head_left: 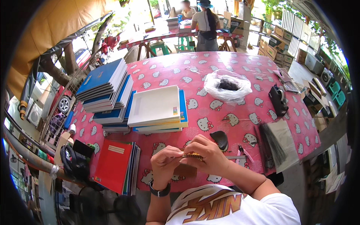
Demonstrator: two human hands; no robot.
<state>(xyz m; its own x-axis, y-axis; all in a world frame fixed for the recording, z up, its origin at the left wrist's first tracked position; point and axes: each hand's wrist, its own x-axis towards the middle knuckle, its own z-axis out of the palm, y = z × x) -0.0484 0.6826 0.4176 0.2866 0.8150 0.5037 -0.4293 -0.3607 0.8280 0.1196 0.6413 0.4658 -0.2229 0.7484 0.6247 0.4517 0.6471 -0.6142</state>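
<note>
Close to the table's near edge, my left hand point(165, 162) and my right hand point(210, 154) pinch the edge of a small brown-covered notebook point(186, 171). Its cover hangs below my fingers, and much of it is hidden. A thin spiral binding coil point(236, 157) sticks out to the right past my right hand; how far it is threaded along the edge I cannot tell. Pink-handled pliers point(245, 153) lie just beyond the coil's end. Behind my right hand rests a black rounded object point(219, 140).
Blue spiral notebooks point(107, 80), a white-topped stack point(154, 107) and red notebooks point(112, 165) stand left. Right are black binding coils point(270, 144), a tape dispenser point(278, 101) and a plastic bag point(212, 84) with dark contents. Two people are at a farther table point(161, 35).
</note>
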